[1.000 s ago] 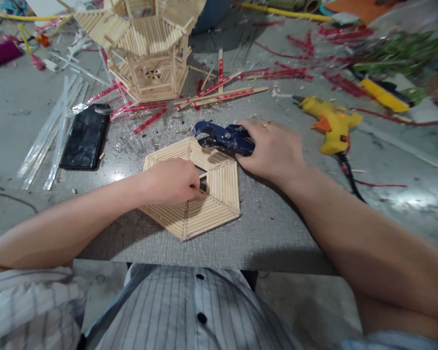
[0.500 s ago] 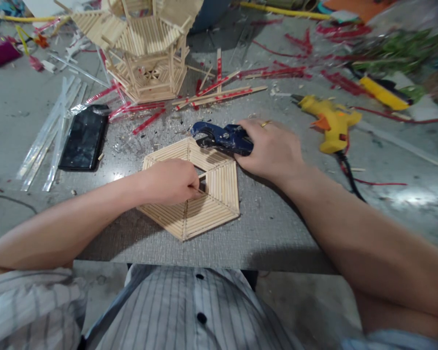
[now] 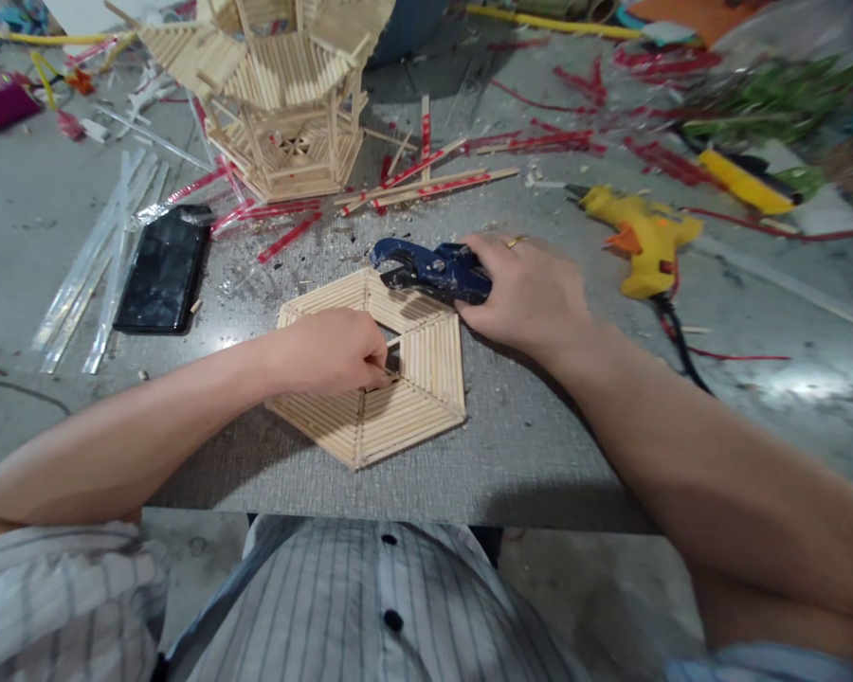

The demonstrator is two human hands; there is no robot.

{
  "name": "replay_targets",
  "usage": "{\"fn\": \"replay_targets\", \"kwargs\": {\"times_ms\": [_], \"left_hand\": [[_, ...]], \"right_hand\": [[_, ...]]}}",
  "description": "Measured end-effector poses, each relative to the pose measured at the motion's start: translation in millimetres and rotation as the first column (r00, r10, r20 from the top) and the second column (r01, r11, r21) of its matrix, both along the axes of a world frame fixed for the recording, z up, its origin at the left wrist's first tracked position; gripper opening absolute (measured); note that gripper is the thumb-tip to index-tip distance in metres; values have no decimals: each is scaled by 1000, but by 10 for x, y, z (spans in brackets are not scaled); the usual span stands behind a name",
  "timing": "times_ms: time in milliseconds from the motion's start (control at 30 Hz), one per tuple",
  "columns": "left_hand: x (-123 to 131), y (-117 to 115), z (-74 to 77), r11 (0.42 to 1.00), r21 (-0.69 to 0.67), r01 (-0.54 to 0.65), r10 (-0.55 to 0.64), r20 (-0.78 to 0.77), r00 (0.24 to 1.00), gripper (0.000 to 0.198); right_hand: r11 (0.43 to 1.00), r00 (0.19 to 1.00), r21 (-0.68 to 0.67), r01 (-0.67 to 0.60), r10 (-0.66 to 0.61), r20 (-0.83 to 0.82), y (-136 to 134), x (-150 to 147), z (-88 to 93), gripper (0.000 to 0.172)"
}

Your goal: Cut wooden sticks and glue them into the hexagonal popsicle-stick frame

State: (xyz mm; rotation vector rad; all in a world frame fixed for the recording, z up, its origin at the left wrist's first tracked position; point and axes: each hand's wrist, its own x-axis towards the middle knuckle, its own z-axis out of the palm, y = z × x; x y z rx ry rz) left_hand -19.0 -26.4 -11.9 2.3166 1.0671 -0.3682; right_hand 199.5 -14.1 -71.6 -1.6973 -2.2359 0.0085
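Observation:
A hexagonal panel of wooden sticks (image 3: 426,379) lies flat on the table in front of me, with a small opening at its middle. My left hand (image 3: 334,350) rests over the panel, fingers pinched together at that opening. What the fingertips hold, if anything, is hidden. Beyond the panel's far right edge, my right hand (image 3: 530,289) is wrapped round the handles of a dark blue pipe cutter (image 3: 433,270). The cutter's curved jaw points left, and its blade hangs over the panel's far edge.
A stick-built pavilion model (image 3: 284,104) stands at the back. Red-marked sticks (image 3: 426,180) and red wrapper scraps lie before it. To the left are a black phone (image 3: 163,270) and clear glue sticks (image 3: 89,265); to the right, a yellow glue gun (image 3: 644,237) with its cable.

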Motion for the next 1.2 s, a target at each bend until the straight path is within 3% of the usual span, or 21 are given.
{"fn": "replay_targets", "kwargs": {"times_ms": [667, 833, 933, 1067, 1200], "left_hand": [[-9, 30, 10, 998, -7, 59, -59, -10, 998, 19], [-28, 25, 35, 997, -74, -9, 20, 151, 988, 16], [-59, 44, -1, 992, -90, -90, 118, 379, 918, 12], [-109, 116, -110, 975, -52, -217, 200, 634, 747, 10], [-151, 203, -221, 960, -66, -271, 227, 751, 620, 11]], "right_hand": [[1000, 1000, 20, -25, 24, 8, 17, 19, -33, 47], [999, 1000, 39, -25, 25, -13, 37, 46, -48, 48], [996, 997, 79, -49, 53, -55, 46, 66, -48, 51], [989, 987, 78, -122, 129, -91, 38, 67, 10, 52], [977, 972, 56, -207, 211, -99, 17, 43, 80, 52]]}}
